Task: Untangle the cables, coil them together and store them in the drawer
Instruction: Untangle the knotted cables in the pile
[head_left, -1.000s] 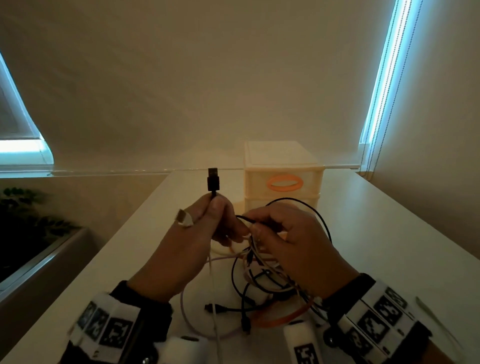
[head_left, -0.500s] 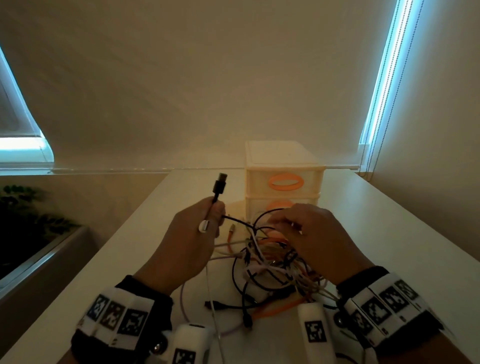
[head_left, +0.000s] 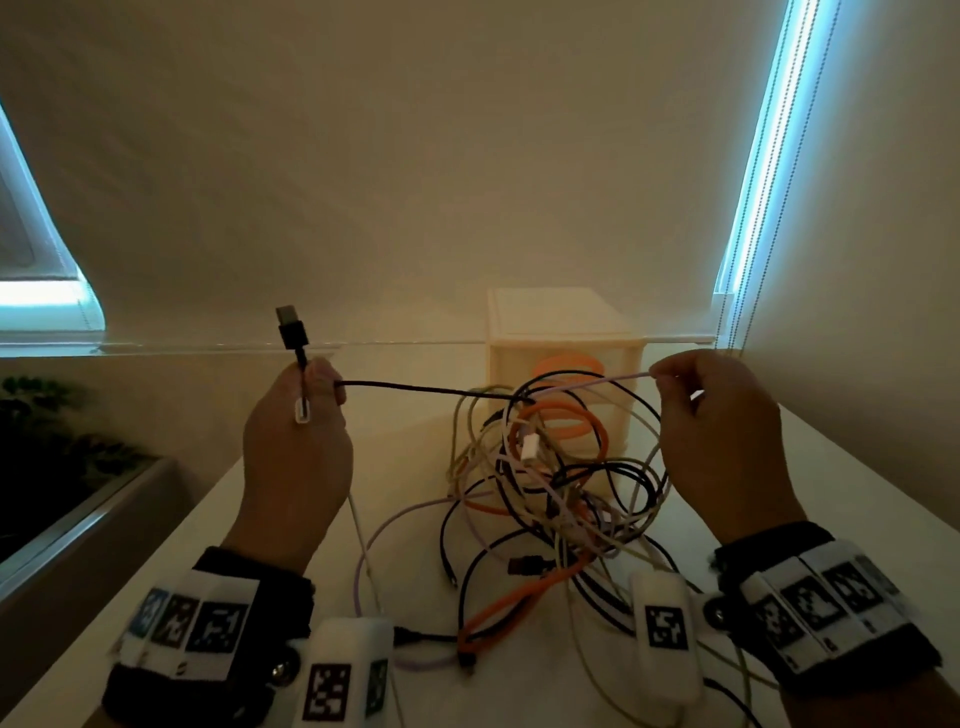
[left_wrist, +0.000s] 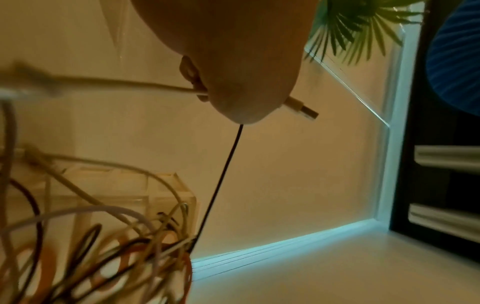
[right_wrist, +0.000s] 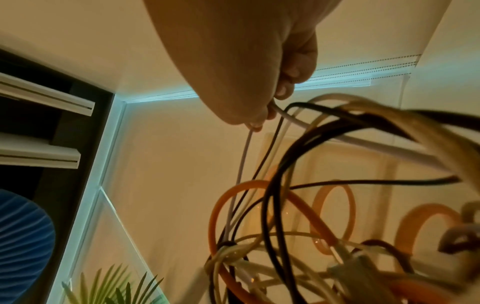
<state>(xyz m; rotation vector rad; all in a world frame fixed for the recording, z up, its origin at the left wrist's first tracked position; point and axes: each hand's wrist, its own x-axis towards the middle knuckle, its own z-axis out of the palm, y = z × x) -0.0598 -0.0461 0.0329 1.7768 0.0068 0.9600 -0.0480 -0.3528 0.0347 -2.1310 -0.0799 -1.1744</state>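
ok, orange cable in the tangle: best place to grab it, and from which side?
Judging by the head view, pinch the orange cable on its near stretch lying flat on the table, coming from above at the front of the tangle. Few strands cross it there; its upper loop threads through black cables.

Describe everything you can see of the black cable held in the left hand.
The black cable is thin, with a smooth, dark jacket. Its black USB plug with a metal tip stands up above the left hand, which pinches the cable just below the plug, alongside a white connector. From the fingers it runs nearly taut to the right, clear of the table, and disappears into the tangle of cables in front of the drawer unit. Its other end cannot be traced.
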